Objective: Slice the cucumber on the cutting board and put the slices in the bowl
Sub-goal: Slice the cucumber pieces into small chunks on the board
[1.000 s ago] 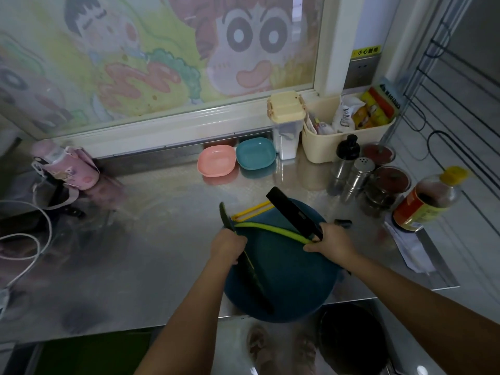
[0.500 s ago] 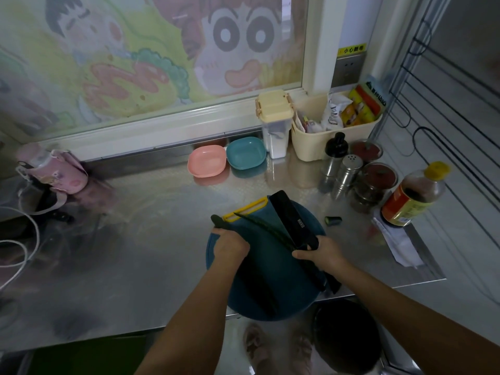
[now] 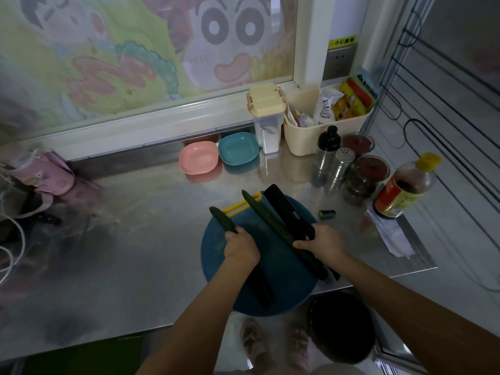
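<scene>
A steel bench (image 3: 135, 253) fills most of the view. A round dark-teal cutting board (image 3: 292, 290) with a yellow handle lies on it at the front edge. The cucumber is cut lengthwise in two long pieces, both over the board. The left hand (image 3: 240, 249) has its fingers closed around the left cucumber half (image 3: 223, 220), whose tip points away past the rim of the board. The right hand (image 3: 323, 246) is curled around the handle of a black knife (image 3: 288, 209). Its fingers also lie over the right cucumber half (image 3: 266, 219), which runs diagonally just beside the blade. A pink bowl (image 3: 198, 161) and a teal bowl (image 3: 238, 148) stand side by side at the back of the bench, well apart from the board, and I see no slices in them. A small cucumber end (image 3: 326, 214) lies on the bench just right of the board.
</scene>
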